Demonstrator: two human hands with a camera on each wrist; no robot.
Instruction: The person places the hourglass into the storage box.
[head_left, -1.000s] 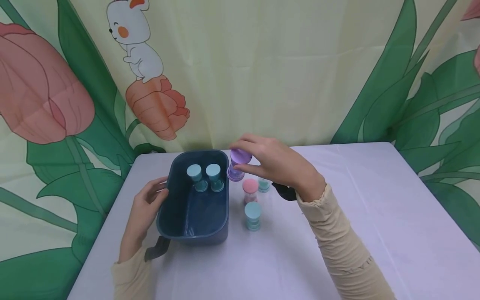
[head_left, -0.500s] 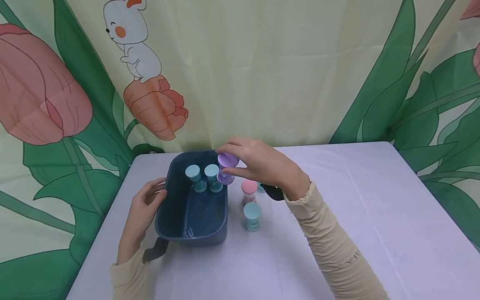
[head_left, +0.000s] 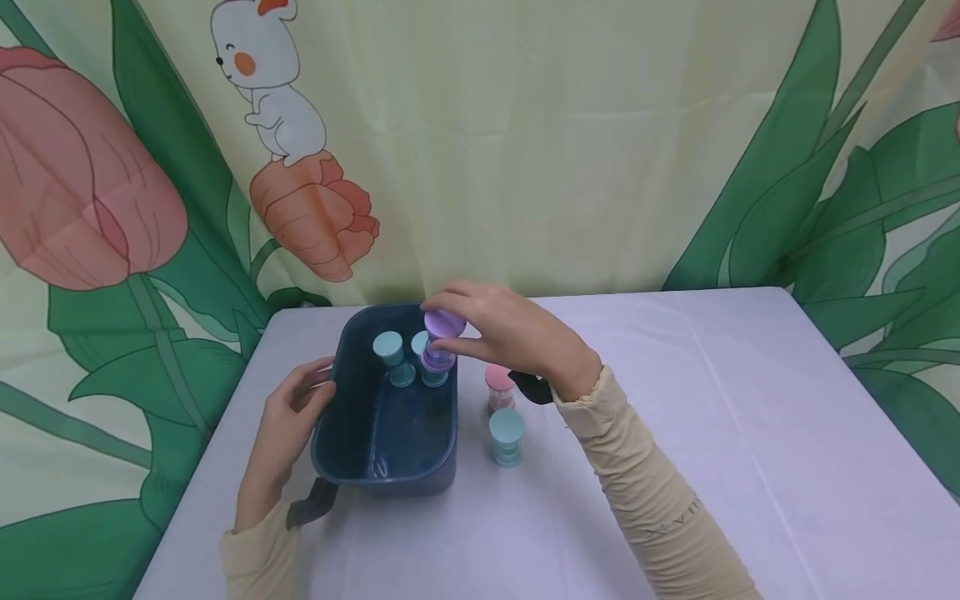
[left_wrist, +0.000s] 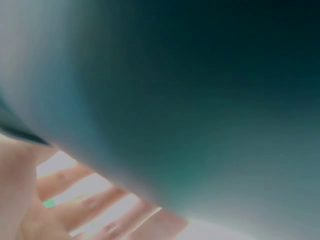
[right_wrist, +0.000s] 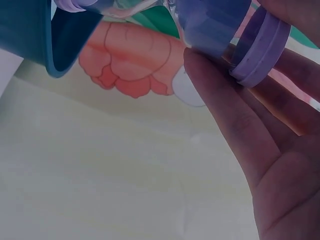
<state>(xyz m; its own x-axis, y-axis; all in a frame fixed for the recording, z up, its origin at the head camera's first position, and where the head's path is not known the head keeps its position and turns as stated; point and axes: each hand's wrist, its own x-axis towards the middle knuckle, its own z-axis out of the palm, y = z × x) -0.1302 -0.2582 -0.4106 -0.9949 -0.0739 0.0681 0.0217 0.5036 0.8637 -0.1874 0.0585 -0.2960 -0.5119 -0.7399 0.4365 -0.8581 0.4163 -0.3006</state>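
Note:
My right hand [head_left: 510, 329] pinches a purple hourglass sand timer [head_left: 444, 325] by its upper part, holding it over the right side of a dark blue bin [head_left: 420, 483]. In the right wrist view the timer's clear purple bulb [right_wrist: 210, 22] and ridged cap [right_wrist: 262, 47] show between thumb and fingers. Two teal sand timers stand in the bin: the left one [head_left: 388, 345] shows whole, while the right one [head_left: 418, 342] is partly covered by the purple timer. My left hand [head_left: 281, 425] rests against the bin's left wall, its fingers [left_wrist: 90, 207] spread along the outside.
Right of the bin, a pink sand timer [head_left: 499, 379] and a teal sand timer [head_left: 507, 427] stand on the white-covered table [head_left: 637, 467]. A printed curtain [head_left: 525, 167] hangs behind the table's back edge.
My right hand has carried the purple sand timer left, from beside the bin's right rim to above its inside. A teal timer behind it is now hidden. The left hand stays put.

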